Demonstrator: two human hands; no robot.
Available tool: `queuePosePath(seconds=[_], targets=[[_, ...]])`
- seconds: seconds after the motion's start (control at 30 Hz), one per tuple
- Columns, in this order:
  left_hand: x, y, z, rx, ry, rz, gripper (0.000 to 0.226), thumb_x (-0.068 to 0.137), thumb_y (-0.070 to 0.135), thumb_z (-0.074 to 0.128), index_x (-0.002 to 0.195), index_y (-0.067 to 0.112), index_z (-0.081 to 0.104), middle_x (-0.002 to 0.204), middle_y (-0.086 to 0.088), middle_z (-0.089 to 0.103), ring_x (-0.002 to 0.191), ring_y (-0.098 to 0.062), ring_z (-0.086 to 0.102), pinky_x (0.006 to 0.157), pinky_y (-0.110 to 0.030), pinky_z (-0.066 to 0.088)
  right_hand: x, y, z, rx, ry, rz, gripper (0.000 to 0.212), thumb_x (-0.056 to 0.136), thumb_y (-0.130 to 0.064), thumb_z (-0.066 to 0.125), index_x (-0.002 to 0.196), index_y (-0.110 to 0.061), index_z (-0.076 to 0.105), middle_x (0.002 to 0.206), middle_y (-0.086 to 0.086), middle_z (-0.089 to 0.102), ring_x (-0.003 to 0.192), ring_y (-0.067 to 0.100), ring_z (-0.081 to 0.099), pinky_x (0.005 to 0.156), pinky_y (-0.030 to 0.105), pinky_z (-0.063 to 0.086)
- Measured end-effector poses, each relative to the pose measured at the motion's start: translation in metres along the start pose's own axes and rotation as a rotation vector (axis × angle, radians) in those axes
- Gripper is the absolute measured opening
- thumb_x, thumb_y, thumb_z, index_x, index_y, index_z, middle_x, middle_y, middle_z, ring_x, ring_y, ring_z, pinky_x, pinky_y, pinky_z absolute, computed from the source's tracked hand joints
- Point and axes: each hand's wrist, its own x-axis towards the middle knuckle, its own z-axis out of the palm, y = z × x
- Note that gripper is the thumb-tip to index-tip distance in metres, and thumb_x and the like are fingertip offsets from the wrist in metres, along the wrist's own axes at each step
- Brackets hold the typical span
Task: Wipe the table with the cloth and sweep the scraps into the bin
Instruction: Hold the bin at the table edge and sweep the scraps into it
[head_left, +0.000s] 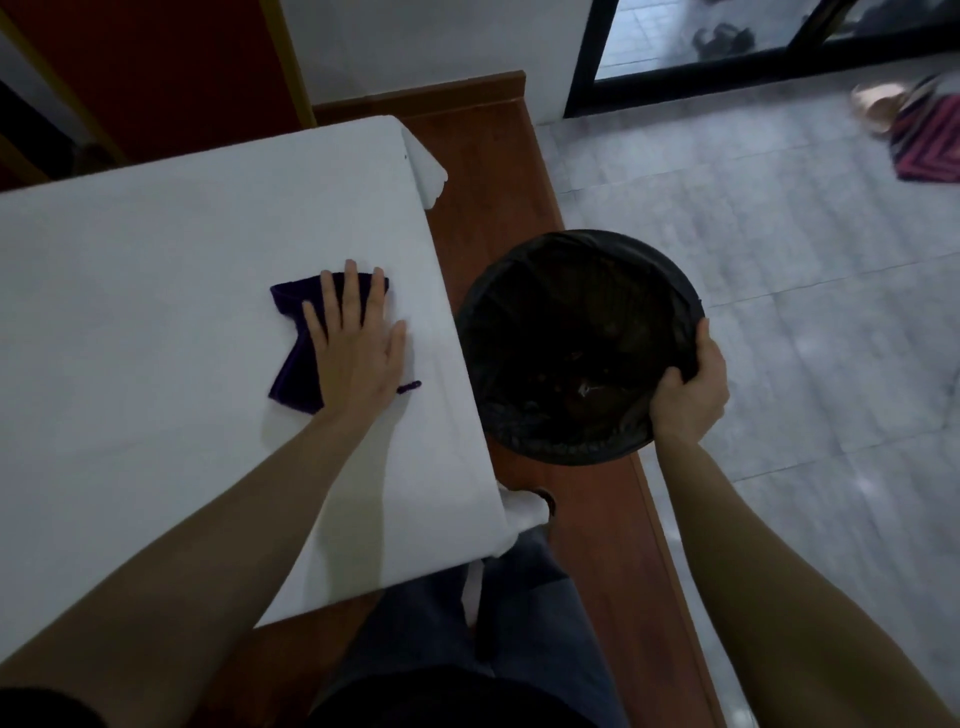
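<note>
Nearest, the right hand (688, 387) clenches the near rim of the black-lined bin (579, 345), thumb inside, holding it just beside the table (156, 260) edge. The bin looks light and rigid enough to hold by its rim alone. Farther in on the table, the left hand (358, 338) lies flat, fingers spread, pressing the purple cloth (293, 332). Soft and limp, it should slide best under the palm's pressure rather than pinched.
</note>
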Motion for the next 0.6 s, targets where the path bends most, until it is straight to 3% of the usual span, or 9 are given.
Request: queuePosePath(seconds=[0.13,0.23,0.33,0.4,0.5,0.6], targets=[[0.013,0.064,0.006,-0.195,-0.084,0.325,0.061,0.104,0.041,0.03,0.159,0.018,0.012,0.166,-0.011,0.006,0.153,-0.031,0.001,0.122,-0.047,0.002,0.006,0.026,-0.023,0.028,0.032,0.015,0.073,0.083,0.002,0.044,0.148,-0.031,0.043,0.145,-0.004,0.051,0.134,0.013,0.045,0.115,0.034,0.035],[0.018,0.116,0.022,-0.292,-0.166,0.452,0.062,0.105,0.038,0.036,0.159,0.02,0.012,0.166,-0.009,0.005,0.153,-0.029,0.001,0.123,-0.045,0.005,0.012,0.041,-0.04,0.053,0.033,0.031,0.074,0.082,0.003,0.044,0.148,-0.031,0.044,0.146,-0.006,0.05,0.133,0.009,0.044,0.114,0.026,0.033],[0.023,0.154,0.043,-0.276,-0.259,0.449,0.062,0.105,0.037,0.036,0.159,0.022,0.009,0.166,-0.008,0.0,0.153,-0.028,-0.002,0.122,-0.045,0.003,0.022,0.058,-0.055,0.065,0.04,0.027,0.073,0.082,0.005,0.044,0.148,-0.029,0.045,0.146,-0.005,0.05,0.133,0.006,0.043,0.108,0.012,0.03],[0.025,0.17,0.058,-0.236,-0.311,0.419,0.063,0.105,0.036,0.035,0.159,0.023,0.004,0.166,-0.009,-0.004,0.152,-0.03,-0.005,0.122,-0.046,0.003,0.031,0.07,-0.062,0.079,0.043,0.018,0.074,0.081,0.006,0.044,0.147,-0.027,0.046,0.145,-0.006,0.051,0.13,0.001,0.043,0.108,0.01,0.03],[0.031,0.183,0.083,-0.174,-0.39,0.359,0.066,0.105,0.034,0.035,0.159,0.024,-0.003,0.165,-0.01,-0.013,0.152,-0.034,-0.009,0.123,-0.049,0.006,0.047,0.086,-0.068,0.121,0.065,0.034,0.074,0.08,0.008,0.045,0.146,-0.025,0.047,0.143,-0.006,0.053,0.127,-0.003,0.044,0.111,0.015,0.034],[0.036,0.189,0.105,-0.187,-0.461,0.271,0.068,0.105,0.031,0.037,0.158,0.024,-0.006,0.164,-0.01,-0.018,0.151,-0.036,-0.01,0.122,-0.049,0.013,0.063,0.104,-0.065,0.158,0.065,0.014,0.073,0.079,0.007,0.045,0.146,-0.024,0.048,0.142,-0.002,0.055,0.13,0.007,0.048,0.113,0.028,0.038]])
